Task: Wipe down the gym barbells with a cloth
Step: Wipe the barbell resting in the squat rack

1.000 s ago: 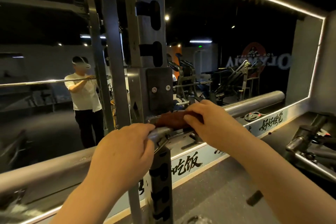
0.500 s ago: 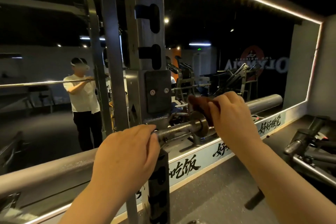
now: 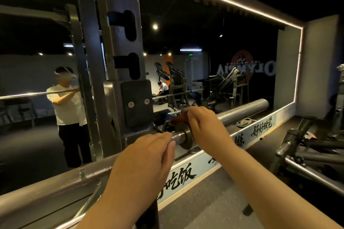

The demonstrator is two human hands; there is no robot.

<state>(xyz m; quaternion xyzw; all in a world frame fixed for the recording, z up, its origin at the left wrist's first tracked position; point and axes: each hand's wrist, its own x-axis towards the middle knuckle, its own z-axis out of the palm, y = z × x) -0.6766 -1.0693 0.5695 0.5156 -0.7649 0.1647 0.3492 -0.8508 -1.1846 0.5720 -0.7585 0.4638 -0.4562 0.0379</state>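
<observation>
A steel barbell (image 3: 55,184) lies across the rack from lower left to upper right, its thick sleeve (image 3: 245,109) pointing at the mirror. My left hand (image 3: 143,161) grips the knurled shaft just left of the collar (image 3: 184,138). My right hand (image 3: 202,126) holds a brown cloth (image 3: 177,119) bunched over the top of the collar, where the sleeve begins. Most of the cloth is hidden under my fingers.
The rack upright (image 3: 119,52) with its black J-hook pad (image 3: 136,103) stands right behind the bar. A large wall mirror (image 3: 214,61) reflects me and the gym machines. More bars and handles (image 3: 297,145) lie low on the right above the dark floor.
My right hand has slid the cloth along the bar, from beside the rack hook out onto the collar, then shifted slightly on it. My left hand keeps its grip on the shaft.
</observation>
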